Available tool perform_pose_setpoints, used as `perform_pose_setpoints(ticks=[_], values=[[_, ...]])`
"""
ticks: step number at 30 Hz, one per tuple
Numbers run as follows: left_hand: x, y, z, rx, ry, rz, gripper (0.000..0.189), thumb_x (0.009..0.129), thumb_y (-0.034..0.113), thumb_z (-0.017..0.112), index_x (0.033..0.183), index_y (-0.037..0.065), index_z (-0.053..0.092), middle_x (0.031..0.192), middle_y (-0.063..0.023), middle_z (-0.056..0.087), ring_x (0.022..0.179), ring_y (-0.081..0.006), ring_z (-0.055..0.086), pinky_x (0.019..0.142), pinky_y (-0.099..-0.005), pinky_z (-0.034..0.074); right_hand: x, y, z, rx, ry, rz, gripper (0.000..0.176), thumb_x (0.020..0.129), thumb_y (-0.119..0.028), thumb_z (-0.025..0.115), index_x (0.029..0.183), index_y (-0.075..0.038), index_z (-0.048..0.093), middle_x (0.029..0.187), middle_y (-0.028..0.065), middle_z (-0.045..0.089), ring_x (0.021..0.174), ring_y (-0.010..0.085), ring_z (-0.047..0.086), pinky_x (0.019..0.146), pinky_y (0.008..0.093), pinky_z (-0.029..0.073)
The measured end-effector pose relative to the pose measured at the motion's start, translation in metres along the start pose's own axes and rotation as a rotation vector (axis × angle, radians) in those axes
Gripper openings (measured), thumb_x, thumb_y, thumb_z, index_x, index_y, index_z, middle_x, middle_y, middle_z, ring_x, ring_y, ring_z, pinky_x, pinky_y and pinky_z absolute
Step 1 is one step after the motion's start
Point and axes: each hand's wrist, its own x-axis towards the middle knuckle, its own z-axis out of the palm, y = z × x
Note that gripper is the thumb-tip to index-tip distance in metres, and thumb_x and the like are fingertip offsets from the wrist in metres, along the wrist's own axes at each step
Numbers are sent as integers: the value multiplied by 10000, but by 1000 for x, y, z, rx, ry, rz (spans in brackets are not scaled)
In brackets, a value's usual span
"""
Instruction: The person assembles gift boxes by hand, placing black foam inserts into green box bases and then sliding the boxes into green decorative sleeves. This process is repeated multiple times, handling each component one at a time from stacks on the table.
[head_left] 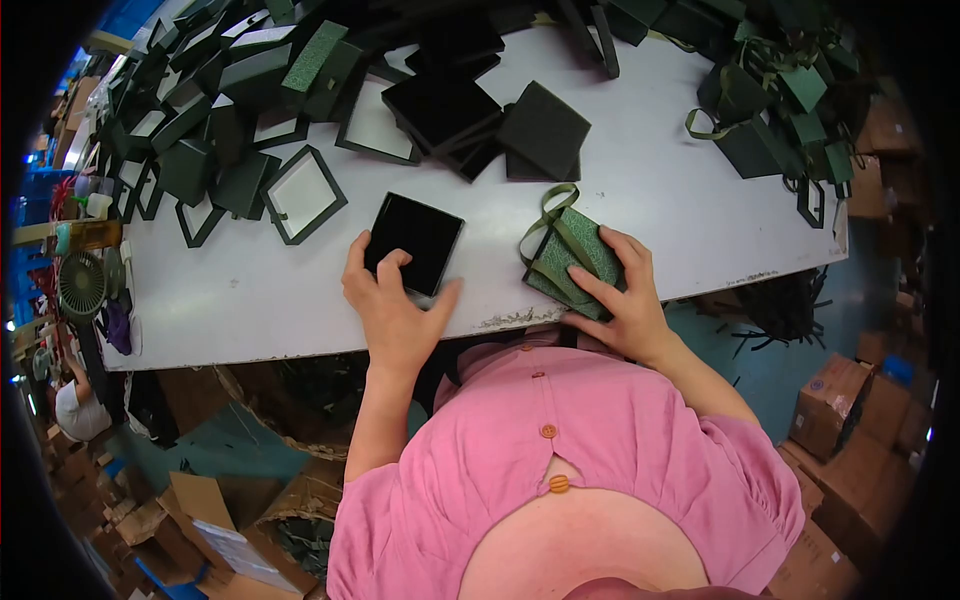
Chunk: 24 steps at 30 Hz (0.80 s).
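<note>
My left hand (pixel 390 315) curves around the near side of a black, square, shallow box (pixel 417 238) on the white table. One bent finger presses its top, other fingers rest along its left edge, and the thumb is by its near right corner. My right hand (pixel 630 300) grips a green glittery box lid (pixel 590 238) near the table's front edge. A looped olive ribbon (pixel 560 205) crosses this lid. Its underside and the fingertips beneath it are hidden.
Dark green boxes (pixel 215 160) and open frame-like lids (pixel 303 195) pile up at the left. Black square boxes (pixel 440 110) lie stacked at the back middle. Ribboned green boxes (pixel 745 145) crowd the right. Cardboard cartons (pixel 832 400) stand on the floor; a small fan (pixel 82 283) is far left.
</note>
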Motion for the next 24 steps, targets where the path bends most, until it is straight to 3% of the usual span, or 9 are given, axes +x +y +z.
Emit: perform_pose_setpoints(ticks=[3, 6, 9, 10, 11, 13, 19, 24], values=[[7, -4, -1, -104, 45, 19, 588, 776, 244, 877, 1250, 52, 585, 1549, -273, 293, 1337, -462, 371, 1082, -558, 353, 2, 11, -3, 108, 76, -220, 639, 634, -153, 932, 1240, -226, 743, 1496, 164, 465, 1337, 498, 446, 1054, 559, 465], [14, 14, -22, 202, 107, 110, 489, 807, 168, 838, 1229, 38, 626, 1487, -236, 403, 1312, -433, 410, 1068, -520, 380, 12, 13, -10, 97, 36, -367, 556, 673, -173, 867, 1219, -201, 763, 1468, 126, 503, 1337, 494, 453, 1054, 557, 475], [18, 24, -31, -205, 9, 242, 350, 873, 129, 757, 1195, 18, 679, 1393, -197, 524, 1300, -375, 480, 1082, -444, 405, 19, 12, -13, 96, 5, -448, 480, 742, -209, 808, 1220, -191, 769, 1463, 107, 523, 1358, 484, 442, 1069, 562, 473], [19, 35, -31, -333, -45, 244, 247, 944, 141, 677, 1148, 5, 703, 1264, -177, 608, 1246, -346, 517, 1073, -431, 402, 21, 11, -13, 101, -7, -459, 474, 746, -214, 805, 1218, -192, 770, 1468, 102, 524, 1361, 479, 442, 1072, 564, 471], [18, 39, -23, -404, -90, 264, 254, 972, 180, 650, 1143, -1, 701, 1240, -171, 616, 1182, -341, 527, 1033, -420, 415, 23, 10, -13, 106, -17, -469, 467, 750, -218, 803, 1215, -193, 772, 1472, 98, 525, 1365, 474, 441, 1075, 566, 470], [18, 50, -6, -583, -175, 205, 252, 951, 200, 703, 1109, 4, 694, 1166, -145, 620, 1103, -337, 512, 984, -422, 416, 26, 8, -14, 89, -36, -495, 450, 755, -228, 796, 1203, -192, 777, 1478, 86, 526, 1371, 462, 442, 1077, 567, 468], [23, 62, 8, -743, -203, 63, 120, 978, 107, 683, 1001, -11, 682, 968, -87, 632, 916, -195, 558, 818, -316, 455, 27, 1, -21, -71, 6, -582, 395, 772, -222, 796, 1166, -201, 789, 1436, 17, 585, 1377, 404, 463, 1052, 551, 473], [27, 59, 5, -827, -92, 64, 79, 987, 31, 628, 935, -25, 647, 935, -79, 618, 832, -160, 552, 776, -289, 451, 29, 4, -31, -108, 6, -623, 340, 797, -189, 800, 1137, -205, 795, 1396, -18, 623, 1370, 379, 480, 1043, 539, 469]])
